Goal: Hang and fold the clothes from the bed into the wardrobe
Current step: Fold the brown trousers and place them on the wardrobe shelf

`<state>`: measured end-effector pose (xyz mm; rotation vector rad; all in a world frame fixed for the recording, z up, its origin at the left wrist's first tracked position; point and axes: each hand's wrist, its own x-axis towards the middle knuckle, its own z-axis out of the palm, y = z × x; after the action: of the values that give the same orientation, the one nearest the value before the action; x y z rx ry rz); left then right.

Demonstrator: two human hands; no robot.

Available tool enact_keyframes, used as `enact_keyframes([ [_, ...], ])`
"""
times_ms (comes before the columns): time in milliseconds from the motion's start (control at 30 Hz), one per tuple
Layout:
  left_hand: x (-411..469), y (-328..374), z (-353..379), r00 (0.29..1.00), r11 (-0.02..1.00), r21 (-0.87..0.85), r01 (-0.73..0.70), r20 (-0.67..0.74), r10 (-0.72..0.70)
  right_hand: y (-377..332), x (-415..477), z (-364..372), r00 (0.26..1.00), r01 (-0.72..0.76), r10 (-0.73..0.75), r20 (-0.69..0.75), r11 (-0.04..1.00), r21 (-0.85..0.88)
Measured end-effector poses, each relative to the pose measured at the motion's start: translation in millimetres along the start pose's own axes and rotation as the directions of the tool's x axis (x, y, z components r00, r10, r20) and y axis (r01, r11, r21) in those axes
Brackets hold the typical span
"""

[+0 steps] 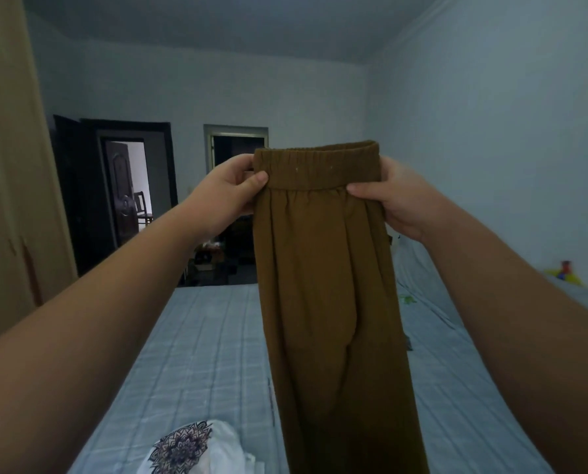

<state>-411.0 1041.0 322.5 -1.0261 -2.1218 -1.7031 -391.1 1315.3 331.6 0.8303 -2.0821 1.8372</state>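
White cloth with a dark round print, a shirt (190, 446) by the look of it, lies bunched at the near edge of the bed (200, 354), apparently waiting its turn. The bed's pale blue checked sheet runs away from the camera and gives a flat place for folding.

Above it hang the brown trousers (330, 285), clear of the sheet at the waist, with the legs dropping straight down and out of view at the bottom. They seem to be doubled lengthwise, one leg over the other, so the cloth falls as a single narrow panel. That would explain the hold: gravity pulls out the creases and lines up the seams before any cross fold.

The left hand (227, 193) pinches the left end of the elastic waistband, thumb in front and fingers behind. The right hand (398, 200) pinches the right end the same way. Both arms are stretched forward and the band is drawn level between them - taut enough to show whether the edges match.

The tan wardrobe (8, 165) stands along the left side, within reach of a turn. Beyond the foot of the bed is a dark doorway (128, 186) in the pale far wall, and a small bright toy (564, 271) sits at the right edge - no part of the job.
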Motion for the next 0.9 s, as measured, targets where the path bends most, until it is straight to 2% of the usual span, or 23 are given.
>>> enact_keyframes([
  [200,-0.4,-43.7,9.4,0.997,0.996,0.019,0.083,-0.011,-0.082,43.9,-1.5,-9.6,0.986,-0.16,0.162,0.039,0.987,-0.032],
  [400,16.4,-127.1,23.0,0.97,0.971,0.001,0.241,-0.045,-0.24,127.5,12.6,-29.6,0.915,-0.379,0.351,0.198,0.917,0.122],
  [500,29.3,-177.0,27.1,0.95,0.951,-0.017,0.307,-0.054,-0.308,185.5,25.6,-36.5,0.897,-0.438,0.416,0.148,0.883,0.169],
  [633,59.8,-252.1,37.7,0.916,0.919,-0.002,0.394,-0.084,-0.392,266.5,57.7,-48.0,0.867,-0.499,0.497,0.044,0.862,0.092],
  [767,99.5,-348.8,51.4,0.865,0.881,0.022,0.474,-0.197,-0.46,367.3,105.1,-69.1,0.826,-0.564,0.562,0.042,0.824,0.064],
  [900,126.9,-452.5,61.5,0.775,0.803,0.018,0.596,-0.276,-0.569,479.8,146.1,-81.0,0.746,-0.665,0.664,0.057,0.736,0.129],
])
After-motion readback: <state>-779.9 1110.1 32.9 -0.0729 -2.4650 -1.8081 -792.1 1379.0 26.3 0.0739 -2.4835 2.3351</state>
